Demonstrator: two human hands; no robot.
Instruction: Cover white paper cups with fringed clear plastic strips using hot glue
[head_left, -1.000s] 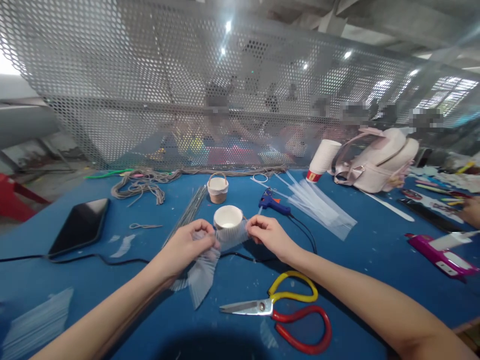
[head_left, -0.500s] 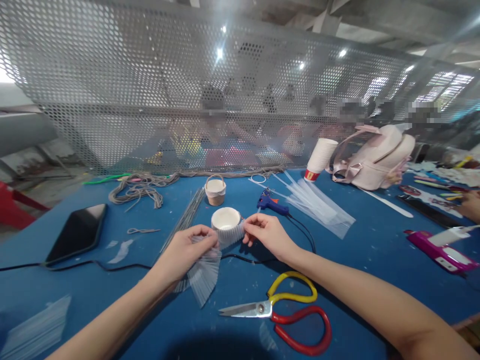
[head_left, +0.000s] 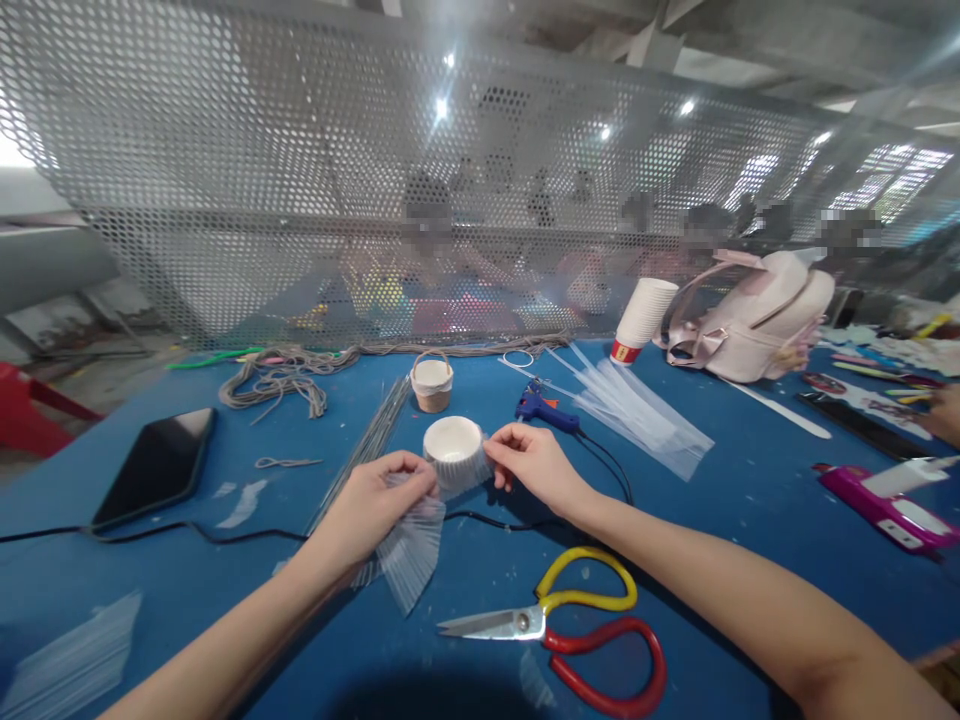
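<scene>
Nearest, on the blue table, lie steel scissors with one yellow and one red handle loop, blades pointing left. Off to the near left is a flat stack of translucent pleated pieces.

Just beyond the scissors and to the left, the left hand has a narrow grip, thumb and fingertips pinching a translucent pleated strip whose loose end fans down toward the near side. The strip runs around the near wall of a round white cup, which stands upright between the hands. The right hand also has a narrow grip, closed on the strip at the cup's right side.

A black cable crosses the table behind the left wrist, passing near a dark phone on the left. To the far right, a magenta-and-white power strip lies near the table's edge.

Farther back are a bundle of thin grey wires, a blue glue gun, fanned translucent flat strips and a small brown-and-white handled basket. Beyond stand a leaning stack of white paper cups, a pale pink backpack and a perforated metal panel.
</scene>
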